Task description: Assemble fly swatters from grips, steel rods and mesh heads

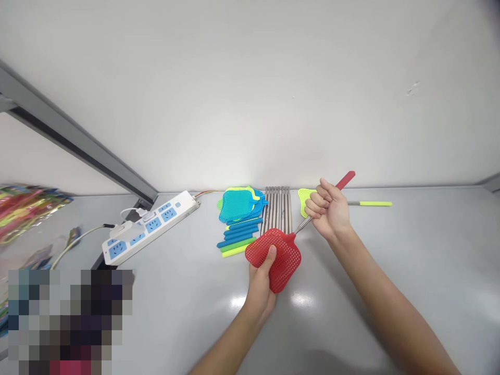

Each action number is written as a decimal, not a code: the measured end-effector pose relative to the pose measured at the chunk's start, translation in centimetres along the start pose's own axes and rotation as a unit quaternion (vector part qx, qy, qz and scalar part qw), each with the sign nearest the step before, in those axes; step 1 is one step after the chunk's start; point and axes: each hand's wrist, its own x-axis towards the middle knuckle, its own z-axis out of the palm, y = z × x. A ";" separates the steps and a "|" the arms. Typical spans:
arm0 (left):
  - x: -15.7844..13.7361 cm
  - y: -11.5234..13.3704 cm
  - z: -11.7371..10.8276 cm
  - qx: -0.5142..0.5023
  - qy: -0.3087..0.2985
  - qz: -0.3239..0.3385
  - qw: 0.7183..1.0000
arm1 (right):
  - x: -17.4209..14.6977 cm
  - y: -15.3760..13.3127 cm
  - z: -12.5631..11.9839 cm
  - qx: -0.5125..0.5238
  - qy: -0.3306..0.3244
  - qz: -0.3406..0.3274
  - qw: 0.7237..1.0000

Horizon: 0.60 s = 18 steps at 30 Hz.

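Observation:
A red fly swatter (pixel 282 268) is held up over the grey table, tilted with its handle toward the upper right. My left hand (pixel 262 281) grips its perforated head, thumb on top and the other fingers hidden beneath. Around the metal rod and the lower part of the red handle, my right hand (pixel 330 208) is closed. Behind that hand lies a yellow fly swatter (pixel 375 203), partly covered by it. Several bare metal rods (pixel 278 208) lie side by side just beyond the red head.
Blue and yellow swatter heads (pixel 237 204) are stacked against the wall, with several blue, green and yellow handle sleeves (pixel 239 235) before them. A white power strip (pixel 156 224) with plugs and cables lies to the left. Colourful plastic-wrapped packages (pixel 27 208) are at the far left, beyond a metal frame post (pixel 78 133).

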 end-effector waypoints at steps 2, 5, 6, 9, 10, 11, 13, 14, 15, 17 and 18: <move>0.0 0.1 0.0 -0.002 -0.016 -0.007 1.000 | 0.1 -0.1 -0.2 0.007 0.003 0.007 1.000; -0.1 0.3 0.2 -0.006 -0.029 -0.011 1.000 | 0.2 -0.2 -0.5 0.019 -0.002 0.019 1.000; -0.1 0.3 0.2 -0.007 -0.029 -0.011 0.999 | 0.2 -0.3 -0.5 0.021 -0.007 0.023 0.999; -0.2 0.3 0.2 -0.011 -0.034 -0.018 0.999 | 0.1 -0.6 -0.3 0.022 -0.019 0.030 0.999; -0.2 0.2 0.2 -0.010 -0.037 -0.021 0.999 | 0.0 -0.6 -0.2 0.021 -0.019 0.031 0.999; -0.2 0.2 0.2 -0.010 -0.038 -0.024 0.999 | 0.0 -0.7 -0.2 0.020 -0.018 0.031 0.999; -0.1 0.2 0.2 -0.009 -0.043 -0.025 0.999 | -0.1 -0.8 -0.1 0.022 -0.015 0.030 0.999; -0.1 0.2 0.1 -0.009 -0.049 -0.024 0.998 | -0.1 -0.8 -0.1 0.022 -0.014 0.029 0.999; -0.1 0.2 0.1 -0.010 -0.056 -0.021 0.998 | -0.1 -0.8 0.0 0.022 -0.014 0.027 0.999; 0.0 0.2 0.0 -0.012 -0.064 -0.017 0.998 | -0.3 -0.9 0.0 0.020 -0.016 0.022 0.999; 0.0 0.1 0.0 -0.013 -0.065 -0.017 0.998 | -0.3 -0.9 0.1 0.018 -0.017 0.019 1.000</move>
